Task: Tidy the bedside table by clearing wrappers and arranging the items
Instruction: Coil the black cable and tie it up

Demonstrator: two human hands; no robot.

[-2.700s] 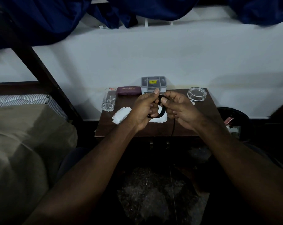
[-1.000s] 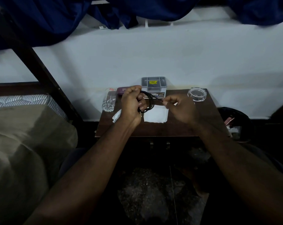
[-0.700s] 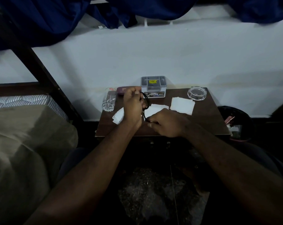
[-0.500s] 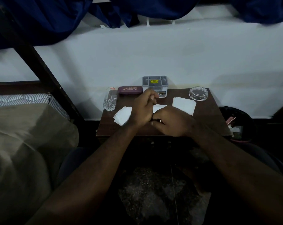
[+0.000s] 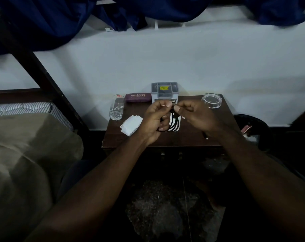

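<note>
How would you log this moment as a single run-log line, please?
black cable: looped, held over bedside table | left hand: grips loops | right hand: pinches cable top | white wrapper: on table, uncleared

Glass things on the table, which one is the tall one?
The drinking glass on the left, beside the maroon case; the glass dish on the right is low and wide.

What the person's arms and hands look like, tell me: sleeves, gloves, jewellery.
Nothing worn shows. The left forearm and right forearm are bare to the frame's edge, no sleeve or cuff in view. The left hand and right hand are gloveless and ringless; neither wrist carries a watch or bracelet. Visible nails look short and plain. The light is dim, so fine marks could be missed.
</note>
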